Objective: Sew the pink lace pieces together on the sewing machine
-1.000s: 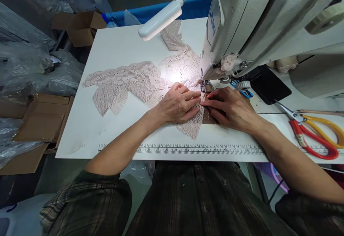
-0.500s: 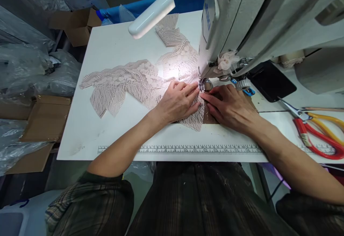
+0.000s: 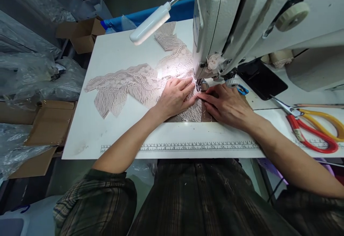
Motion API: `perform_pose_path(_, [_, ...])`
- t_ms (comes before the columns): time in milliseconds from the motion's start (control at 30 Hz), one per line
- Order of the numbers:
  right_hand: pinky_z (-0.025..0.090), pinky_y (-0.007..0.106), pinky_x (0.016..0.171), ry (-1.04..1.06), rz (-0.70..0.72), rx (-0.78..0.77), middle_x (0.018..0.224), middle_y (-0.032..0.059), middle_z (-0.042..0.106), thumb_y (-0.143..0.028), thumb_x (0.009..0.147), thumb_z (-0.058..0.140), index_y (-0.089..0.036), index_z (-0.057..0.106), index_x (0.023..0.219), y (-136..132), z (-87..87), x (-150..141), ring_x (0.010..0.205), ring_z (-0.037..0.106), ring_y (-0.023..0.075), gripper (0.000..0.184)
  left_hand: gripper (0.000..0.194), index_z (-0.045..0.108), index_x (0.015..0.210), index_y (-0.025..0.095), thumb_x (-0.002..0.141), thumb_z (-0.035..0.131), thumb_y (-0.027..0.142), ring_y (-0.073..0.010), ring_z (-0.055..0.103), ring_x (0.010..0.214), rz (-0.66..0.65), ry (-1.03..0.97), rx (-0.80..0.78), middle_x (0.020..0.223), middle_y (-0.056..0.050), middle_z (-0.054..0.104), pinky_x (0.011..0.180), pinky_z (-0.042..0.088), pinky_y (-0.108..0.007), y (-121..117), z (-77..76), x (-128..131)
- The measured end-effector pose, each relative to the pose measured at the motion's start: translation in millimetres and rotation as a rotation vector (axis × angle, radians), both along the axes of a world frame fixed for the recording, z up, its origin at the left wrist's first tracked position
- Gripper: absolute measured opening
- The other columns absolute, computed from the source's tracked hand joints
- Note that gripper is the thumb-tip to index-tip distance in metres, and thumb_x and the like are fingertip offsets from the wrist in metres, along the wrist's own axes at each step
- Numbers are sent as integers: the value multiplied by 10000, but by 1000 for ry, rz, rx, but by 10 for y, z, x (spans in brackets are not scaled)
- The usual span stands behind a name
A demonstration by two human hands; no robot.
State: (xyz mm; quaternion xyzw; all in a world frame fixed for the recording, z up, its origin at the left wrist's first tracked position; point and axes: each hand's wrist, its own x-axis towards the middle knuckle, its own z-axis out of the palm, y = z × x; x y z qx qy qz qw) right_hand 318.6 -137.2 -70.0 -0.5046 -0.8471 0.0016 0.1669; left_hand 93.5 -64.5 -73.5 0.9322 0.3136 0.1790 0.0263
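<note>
Pale pink lace fabric (image 3: 139,89) lies spread over the white table and runs under the presser foot (image 3: 199,85) of a sewing machine (image 3: 206,28). My left hand (image 3: 176,96) rests flat on the lace just left of the foot, fingers stretched out. Close in front of the foot, my right hand (image 3: 228,105) has its fingertips pinched at the lace's right edge, near my left thumb. Part of the lace is hidden under my left hand. Below the hands, the fabric's lower tip lies over a brown plate (image 3: 208,117).
A white lamp (image 3: 150,24) lights the lace from above. To the right lie a black phone (image 3: 262,80) and scissors (image 3: 297,116) with red and yellow handles. A printed ruler (image 3: 185,147) follows the table's front edge. Cardboard boxes (image 3: 51,124) and plastic bags stand at left.
The lace's lower tip has moved away from me, toward the foot. My left fingers have drawn together and shifted slightly, the thumb now near my right fingertips. The whole view has shifted a little.
</note>
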Motion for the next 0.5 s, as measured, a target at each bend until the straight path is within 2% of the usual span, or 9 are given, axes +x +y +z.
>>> perform_pose_path(133, [478,431,866,159,29,-75,1150,146,685,-352,1007,436,-235,716,1284,53,50,79,1027,617,275,410,401,605,1331,182,1031,491,423,-299,589,1208,-10,-33,-19,1337,-154,657,1005,458,-504,28,11,-22])
perform_pose_path(233, [511,360,796,294,-8,-147,960,109,719,-293,980,454,-189,743,1232,99,157,137,841,643,203,397,413,599,1353,185,1037,492,427,-295,609,1160,-50,7,-28,1339,-163,651,950,493,-491,82,41,-62])
perform_pose_path(333, [520,347,768,334,-30,-175,815,78,715,-247,951,466,-160,765,1168,123,238,166,740,621,180,379,460,577,1377,129,1040,507,435,-310,614,1155,-147,67,50,1373,-217,618,921,519,-497,117,106,-125])
perform_pose_path(433, [535,362,780,336,-18,-167,820,81,730,-235,938,476,-163,771,1134,131,236,177,752,634,187,361,375,609,1306,110,1049,514,366,-284,636,1121,-244,47,135,1326,-205,652,880,556,-467,72,189,-197])
perform_pose_path(500, [546,374,794,338,-14,-153,898,88,754,-241,938,484,-181,769,1136,135,202,179,798,660,198,352,264,667,1180,132,1043,530,312,-224,668,985,-303,-10,96,1178,-144,720,792,578,-392,4,225,-238])
